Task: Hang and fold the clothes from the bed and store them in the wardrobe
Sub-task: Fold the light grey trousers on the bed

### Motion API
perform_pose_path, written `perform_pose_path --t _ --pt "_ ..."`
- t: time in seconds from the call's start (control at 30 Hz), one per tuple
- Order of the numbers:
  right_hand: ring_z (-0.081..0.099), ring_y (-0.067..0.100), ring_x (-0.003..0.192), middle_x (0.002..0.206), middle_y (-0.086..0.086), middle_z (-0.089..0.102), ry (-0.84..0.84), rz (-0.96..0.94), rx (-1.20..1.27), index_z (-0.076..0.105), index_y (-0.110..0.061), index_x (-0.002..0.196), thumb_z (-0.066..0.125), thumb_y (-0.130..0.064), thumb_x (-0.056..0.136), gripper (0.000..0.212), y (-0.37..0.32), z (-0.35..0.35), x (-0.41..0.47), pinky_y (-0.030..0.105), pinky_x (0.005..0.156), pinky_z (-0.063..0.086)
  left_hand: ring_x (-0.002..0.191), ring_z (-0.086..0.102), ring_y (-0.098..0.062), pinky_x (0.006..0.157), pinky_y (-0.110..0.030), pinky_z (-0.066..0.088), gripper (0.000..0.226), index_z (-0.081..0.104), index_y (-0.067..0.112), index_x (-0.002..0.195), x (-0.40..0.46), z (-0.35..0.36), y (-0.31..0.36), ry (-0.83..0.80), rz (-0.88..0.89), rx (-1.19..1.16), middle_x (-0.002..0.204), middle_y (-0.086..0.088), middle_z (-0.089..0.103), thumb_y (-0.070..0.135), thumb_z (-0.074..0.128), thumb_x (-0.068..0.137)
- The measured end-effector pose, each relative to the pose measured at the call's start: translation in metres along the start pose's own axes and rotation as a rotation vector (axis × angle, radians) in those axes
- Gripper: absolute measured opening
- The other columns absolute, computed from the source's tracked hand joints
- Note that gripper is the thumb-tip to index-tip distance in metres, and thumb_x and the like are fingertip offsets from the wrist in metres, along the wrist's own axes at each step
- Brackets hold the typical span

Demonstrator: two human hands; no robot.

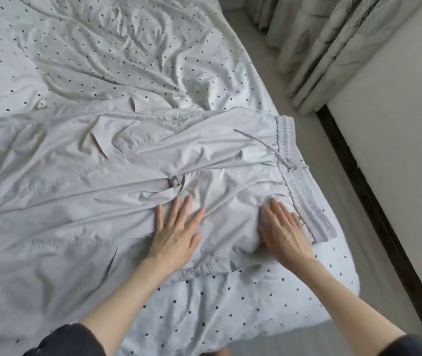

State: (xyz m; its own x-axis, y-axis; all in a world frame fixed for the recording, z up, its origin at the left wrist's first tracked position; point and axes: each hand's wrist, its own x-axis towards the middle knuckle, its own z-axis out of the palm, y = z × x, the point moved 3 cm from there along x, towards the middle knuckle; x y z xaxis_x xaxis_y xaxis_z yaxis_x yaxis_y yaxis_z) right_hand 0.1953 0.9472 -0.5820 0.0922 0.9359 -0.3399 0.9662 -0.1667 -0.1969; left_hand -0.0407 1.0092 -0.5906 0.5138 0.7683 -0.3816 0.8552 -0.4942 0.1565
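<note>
Both hands flat, fingers straight: left hand (179, 232), right hand (283, 231) | pressing grey trousers (127, 160) | bed (102, 47)

- Patterned curtain (315, 47) hangs in folds beyond the bed's far right corner.
- Pale wall (397, 119), right of the curtain.
- Dark skirting (374, 206), along its foot.
</note>
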Motion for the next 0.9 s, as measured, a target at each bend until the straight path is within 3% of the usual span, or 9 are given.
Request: perform_pose_path --t 0.13,0.2,0.3,0.37,0.43,0.53,0.73,0.83,0.9 --pt "0.043 0.035 0.13 0.145 0.013 0.042 -0.099 -0.142 -0.078 0.047 -0.009 0.138 0.075 -0.05 0.071 0.084 0.008 0.022 -0.047 0.054 0.104 0.038 0.135 0.033 -0.039 0.1 -0.069 0.026 0.072 0.047 0.02 0.138 -0.035 0.012 0.036 0.012 0.159 0.053 0.148 -0.016 0.034 0.047 0.071 0.076" --pt "0.049 0.035 0.125 0.14 0.015 0.047 -0.092 -0.117 -0.089 0.05 -0.008 0.135 0.084 -0.044 0.061 0.089 0.016 0.029 -0.056 0.056 0.099 0.041 0.13 0.04 -0.038 0.095 -0.069 0.032 0.085 0.05 0.021 0.135 -0.048 0.023 0.042 -0.018 0.169 0.113 0.144 -0.015 0.041 0.058 0.076 0.063" --pt "0.047 0.033 0.128 0.142 0.015 0.045 -0.041 -0.094 -0.101 0.047 -0.009 0.137 0.082 -0.03 0.067 0.081 0.02 0.034 -0.052 0.055 0.104 0.036 0.141 0.018 -0.037 0.105 -0.067 0.018 0.094 0.024 0.028 0.147 -0.06 0.039 0.037 -0.112 0.028 0.119 0.155 -0.012 0.019 0.041 0.076 0.07" --pt "0.048 0.034 0.127 0.141 0.016 0.046 0.001 -0.098 -0.114 0.05 -0.007 0.135 0.079 -0.019 0.068 0.075 0.019 0.032 -0.042 0.057 0.104 0.034 0.141 -0.02 -0.033 0.112 -0.06 -0.002 0.094 -0.018 0.035 0.142 -0.065 0.048 0.027 -0.113 -0.077 0.114 0.156 -0.005 -0.017 0.011 0.052 0.086" --pt "0.036 0.032 0.136 0.149 0.015 0.036 0.017 -0.08 -0.129 0.043 -0.009 0.14 0.067 -0.013 0.078 0.067 0.021 0.026 -0.034 0.053 0.11 0.025 0.142 -0.023 -0.025 0.115 -0.05 -0.005 0.091 -0.024 0.037 0.14 -0.068 0.044 0.019 -0.158 -0.119 0.093 0.156 -0.002 -0.022 -0.003 0.037 0.086" --pt "0.009 0.018 0.146 0.158 -0.001 0.012 -0.106 -0.036 -0.182 0.021 -0.023 0.149 0.049 -0.021 0.092 0.064 0.026 0.023 -0.03 0.04 0.115 0.006 0.146 -0.006 -0.016 0.117 -0.037 0.003 0.082 -0.005 0.033 0.15 -0.074 0.028 0.018 -0.172 -0.119 -0.056 0.159 0.002 -0.005 -0.008 0.03 0.088" --pt "0.014 0.014 0.144 0.157 -0.009 0.016 -0.222 -0.037 -0.245 0.022 -0.027 0.147 0.04 -0.011 0.093 0.06 0.029 0.006 -0.069 0.039 0.115 0.008 0.144 0.015 -0.012 0.114 -0.029 0.023 0.085 0.016 0.029 0.15 -0.106 0.004 0.035 -0.307 0.013 -0.176 0.158 0.004 0.013 -0.017 0.026 0.08" --pt "0.024 0.013 0.141 0.151 -0.012 0.029 -0.254 -0.013 -0.235 0.032 -0.029 0.143 0.036 -0.009 0.092 0.054 0.028 -0.004 -0.092 0.036 0.112 0.016 0.129 0.045 -0.024 0.101 -0.03 0.039 0.065 0.037 0.03 0.143 -0.115 -0.005 0.034 -0.361 0.013 -0.211 0.145 -0.005 0.043 -0.005 0.03 0.089" --pt "0.042 0.014 0.13 0.139 -0.008 0.048 -0.243 0.021 -0.226 0.044 -0.031 0.134 0.038 -0.009 0.091 0.049 0.025 -0.014 -0.096 0.032 0.103 0.028 0.108 0.057 -0.029 0.086 -0.035 0.046 0.039 0.057 0.025 0.126 -0.111 -0.019 0.026 -0.327 0.005 -0.195 0.119 -0.011 0.063 0.009 0.038 0.095"
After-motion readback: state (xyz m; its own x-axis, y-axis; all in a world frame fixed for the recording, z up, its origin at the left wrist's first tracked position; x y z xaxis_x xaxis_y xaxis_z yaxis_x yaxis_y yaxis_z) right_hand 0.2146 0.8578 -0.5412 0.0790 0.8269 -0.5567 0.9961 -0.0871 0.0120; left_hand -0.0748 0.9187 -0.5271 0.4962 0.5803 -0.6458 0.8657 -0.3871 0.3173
